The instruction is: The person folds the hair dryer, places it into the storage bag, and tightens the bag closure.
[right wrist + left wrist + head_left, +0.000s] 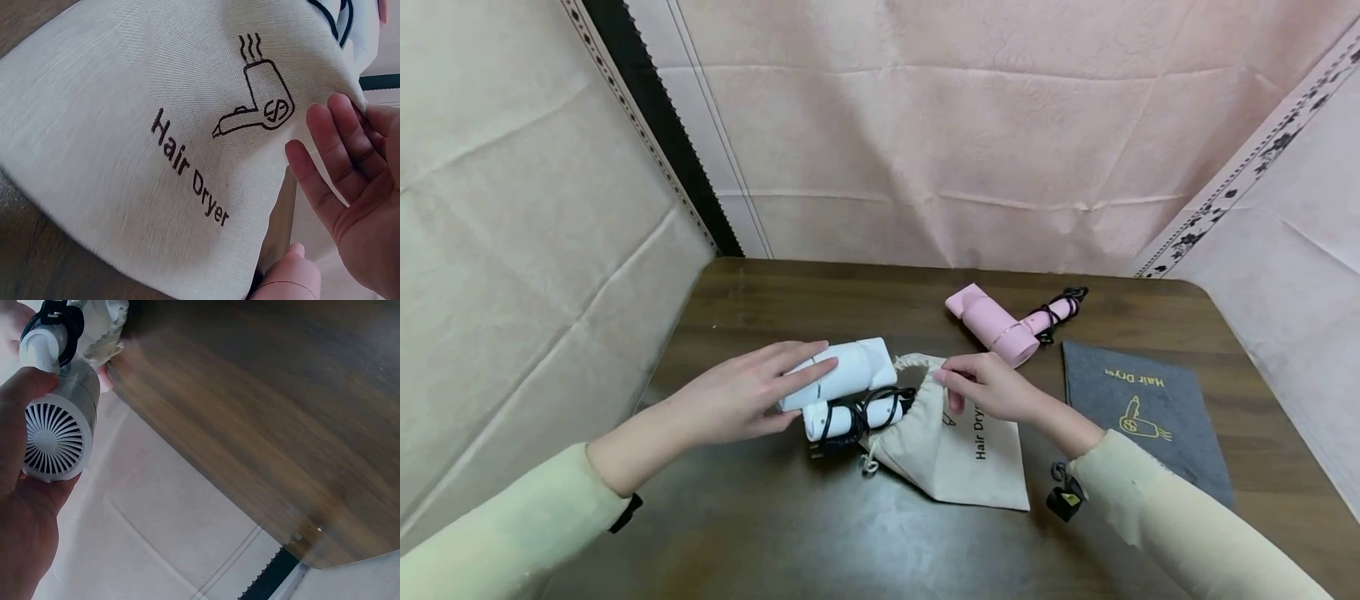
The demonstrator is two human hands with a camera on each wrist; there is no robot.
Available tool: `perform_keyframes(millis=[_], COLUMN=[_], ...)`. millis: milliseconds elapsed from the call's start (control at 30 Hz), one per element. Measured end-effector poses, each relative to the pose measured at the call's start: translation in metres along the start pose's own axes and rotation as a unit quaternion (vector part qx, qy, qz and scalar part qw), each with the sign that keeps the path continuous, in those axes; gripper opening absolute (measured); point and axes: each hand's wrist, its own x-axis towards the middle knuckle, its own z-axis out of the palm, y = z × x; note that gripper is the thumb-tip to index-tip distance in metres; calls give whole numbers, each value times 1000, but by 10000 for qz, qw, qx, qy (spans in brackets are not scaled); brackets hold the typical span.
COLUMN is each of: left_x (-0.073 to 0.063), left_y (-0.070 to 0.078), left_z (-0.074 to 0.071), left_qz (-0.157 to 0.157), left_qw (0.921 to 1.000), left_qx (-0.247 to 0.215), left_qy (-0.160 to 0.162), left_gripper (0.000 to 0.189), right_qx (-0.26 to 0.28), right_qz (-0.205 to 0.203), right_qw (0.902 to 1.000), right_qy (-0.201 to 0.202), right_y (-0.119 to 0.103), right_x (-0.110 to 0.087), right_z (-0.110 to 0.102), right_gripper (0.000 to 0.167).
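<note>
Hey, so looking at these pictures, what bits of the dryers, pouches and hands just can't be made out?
- Head view: the end of the lettering on the cream pouch, covered by the right hand.
- Head view: the grey pouch's lower left, behind a sleeve.
- Left wrist view: part of the left hand, cut off by the left edge.
- Right wrist view: most of the pink dryer, beyond the bottom edge.

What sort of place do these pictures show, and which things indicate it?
Probably a small indoor corner arranged for demonstrations: pale sheets surround three sides of a brown table, where a white hair dryer and a cream pouch are being handled.
</note>
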Motion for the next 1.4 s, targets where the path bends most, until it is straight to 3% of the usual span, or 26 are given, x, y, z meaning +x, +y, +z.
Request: perform_keyframes(millis=[400,600,967,1133,1267,1400], left_x=[4,5,16,21,26,26], left_y=[22,31,46,50,52,51], left_z=[7,5,3,-2,0,7], left_qz=[310,332,710,740,733,534], left_qw=[9993,9990,9963,9961,9953,9955], left_qx=[-195,-206,173,276,186,-85], left_qy=[-9,-192,-444,-404,-597,-782], left_gripper=[79,81,84,84,83,80], right_qx=[-107,-306,-511,-634,-694,-756], right_qz=[116,100,-31,-48,-106,-304], right_qw=[9997,9991,9982,9976,9973,9966], right_qy=[198,280,308,264,234,110], right_y=[2,1,4,5,4,-1], right_x=[1,1,1,0,-1,0], right_z=[0,1,2,2,3,4], right_gripper=[35,35,27,26,25,26])
